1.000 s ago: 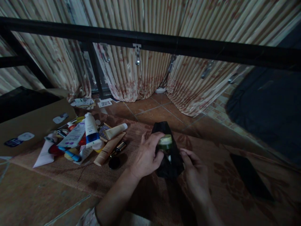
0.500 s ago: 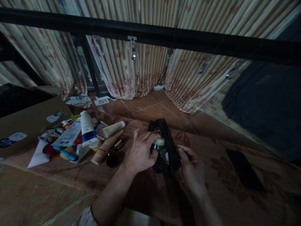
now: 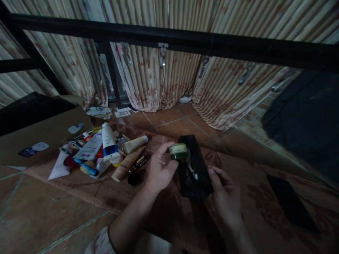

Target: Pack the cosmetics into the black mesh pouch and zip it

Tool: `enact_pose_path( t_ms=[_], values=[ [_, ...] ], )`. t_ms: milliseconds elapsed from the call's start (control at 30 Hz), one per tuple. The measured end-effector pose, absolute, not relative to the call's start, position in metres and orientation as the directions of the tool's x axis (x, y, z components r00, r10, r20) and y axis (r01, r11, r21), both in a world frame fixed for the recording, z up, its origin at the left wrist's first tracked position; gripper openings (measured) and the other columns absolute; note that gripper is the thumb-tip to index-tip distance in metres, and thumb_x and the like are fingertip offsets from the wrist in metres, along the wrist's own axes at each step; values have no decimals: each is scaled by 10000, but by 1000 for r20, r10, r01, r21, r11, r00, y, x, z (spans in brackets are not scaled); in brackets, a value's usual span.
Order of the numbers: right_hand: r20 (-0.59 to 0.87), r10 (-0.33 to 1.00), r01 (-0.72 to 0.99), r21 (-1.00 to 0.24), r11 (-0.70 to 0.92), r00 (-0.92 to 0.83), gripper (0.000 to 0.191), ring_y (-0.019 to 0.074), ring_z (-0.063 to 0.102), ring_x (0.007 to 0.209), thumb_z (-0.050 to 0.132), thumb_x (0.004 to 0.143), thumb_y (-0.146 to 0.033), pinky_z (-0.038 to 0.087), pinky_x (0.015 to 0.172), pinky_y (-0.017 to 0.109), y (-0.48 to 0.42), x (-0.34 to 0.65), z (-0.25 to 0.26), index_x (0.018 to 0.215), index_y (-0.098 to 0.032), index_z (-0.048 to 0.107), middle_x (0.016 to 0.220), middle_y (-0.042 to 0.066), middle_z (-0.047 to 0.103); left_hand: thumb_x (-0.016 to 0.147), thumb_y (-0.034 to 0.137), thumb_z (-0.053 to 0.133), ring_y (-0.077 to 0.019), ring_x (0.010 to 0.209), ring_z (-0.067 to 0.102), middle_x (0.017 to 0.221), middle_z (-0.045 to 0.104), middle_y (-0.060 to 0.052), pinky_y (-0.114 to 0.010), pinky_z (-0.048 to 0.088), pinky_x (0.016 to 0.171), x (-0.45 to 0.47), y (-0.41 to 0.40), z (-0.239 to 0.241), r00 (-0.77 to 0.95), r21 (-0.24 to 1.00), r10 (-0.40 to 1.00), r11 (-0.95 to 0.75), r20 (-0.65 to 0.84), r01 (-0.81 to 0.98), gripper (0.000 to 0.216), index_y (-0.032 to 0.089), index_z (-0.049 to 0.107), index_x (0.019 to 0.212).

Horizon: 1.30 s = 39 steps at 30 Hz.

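Head view: your left hand point(image 3: 162, 168) grips the green jar point(image 3: 178, 151) at the left edge of the open black pouch point(image 3: 203, 176). Your right hand point(image 3: 225, 193) pinches the pouch's right side. Best hold the jar level, spreading the mouth so nothing snags.

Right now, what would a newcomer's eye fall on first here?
Probably the green jar in the left hand, by the open black pouch, with the right hand at the pouch's right edge. Then the jumbled heap of tubes on the cloth, left of the hands. Striped curtains hang beyond a dark rail.
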State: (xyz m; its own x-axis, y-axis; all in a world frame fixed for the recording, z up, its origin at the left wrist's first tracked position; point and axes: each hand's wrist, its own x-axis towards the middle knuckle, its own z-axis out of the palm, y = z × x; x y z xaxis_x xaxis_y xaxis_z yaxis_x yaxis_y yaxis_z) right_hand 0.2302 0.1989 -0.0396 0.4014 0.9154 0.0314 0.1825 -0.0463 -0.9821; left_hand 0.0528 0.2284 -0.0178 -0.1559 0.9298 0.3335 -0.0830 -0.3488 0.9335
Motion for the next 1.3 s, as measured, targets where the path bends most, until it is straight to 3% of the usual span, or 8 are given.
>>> enact_pose_path(
  t_ms=[133, 233, 367, 467, 667, 967, 1100, 1300],
  values=[
    [18, 914, 224, -971, -80, 404, 394, 251, 656, 903, 632, 755, -511, 503, 772, 350, 197, 232, -38, 963, -183, 704, 966, 68, 723, 689, 130, 550, -190, 847, 604, 900, 664, -10, -285, 458, 759, 47, 237, -23, -232, 961, 944, -260, 233, -93, 288, 212, 626, 954],
    [5, 908, 234, -967, -103, 419, 403, 261, 655, 926, 629, 754, -517, 502, 787, 360, 196, 233, -40, 979, -191, 701, 983, 65, 722, 701, 180, 539, -176, 747, 597, 805, 656, -14, -271, 451, 681, 35, 242, -28, -238, 964, 966, -37, 102, 263, 253, 196, 631, 937],
    [-9, 912, 259, -958, -126, 409, 404, 266, 653, 925, 619, 754, -519, 504, 787, 365, 196, 233, -39, 983, -196, 701, 983, 61, 723, 755, 309, 499, -240, 827, 634, 858, 697, -93, -319, 460, 722, 19, 242, -30, -160, 666, 979, 202, -124, 718, 257, 172, 677, 880],
    [-15, 912, 271, -953, -137, 410, 412, 269, 654, 929, 616, 749, -520, 498, 806, 370, 196, 233, -37, 985, -193, 702, 975, 62, 724, 787, 340, 449, -279, 912, 653, 935, 713, -134, -345, 473, 773, 14, 241, -31, -108, 475, 968, 206, -225, 855, 312, 174, 698, 875],
    [-28, 904, 300, -939, -171, 426, 404, 268, 645, 961, 617, 733, -519, 479, 848, 373, 197, 235, -38, 975, -207, 704, 983, 47, 723, 808, 292, 434, -304, 955, 655, 973, 709, -164, -382, 482, 815, 12, 241, -35, -207, 388, 961, 265, -185, 883, 318, 152, 686, 944],
    [-24, 902, 348, -918, -191, 432, 407, 288, 645, 951, 601, 728, -529, 481, 823, 383, 196, 234, -31, 956, -211, 710, 967, 55, 726, 871, 240, 399, -258, 980, 643, 991, 686, -134, -338, 470, 860, -16, 247, -32, -371, 347, 926, 329, 62, 878, 315, 135, 598, 1092],
    [-21, 911, 338, -925, -174, 412, 418, 287, 649, 939, 601, 741, -528, 482, 805, 384, 197, 235, -34, 983, -206, 711, 973, 63, 728, 843, 231, 453, -248, 982, 637, 1199, 590, -144, -327, 480, 842, -33, 258, -41, -415, 348, 891, 337, 181, 875, 381, 147, 518, 1209],
    [-4, 909, 283, -950, -134, 417, 390, 277, 650, 929, 618, 743, -520, 483, 795, 376, 197, 236, -38, 960, -210, 710, 967, 59, 728, 835, 212, 459, -259, 996, 631, 1277, 506, -188, -333, 481, 833, -43, 268, -49, -430, 269, 898, 394, 90, 879, 447, 131, 441, 1274]
  ],
)
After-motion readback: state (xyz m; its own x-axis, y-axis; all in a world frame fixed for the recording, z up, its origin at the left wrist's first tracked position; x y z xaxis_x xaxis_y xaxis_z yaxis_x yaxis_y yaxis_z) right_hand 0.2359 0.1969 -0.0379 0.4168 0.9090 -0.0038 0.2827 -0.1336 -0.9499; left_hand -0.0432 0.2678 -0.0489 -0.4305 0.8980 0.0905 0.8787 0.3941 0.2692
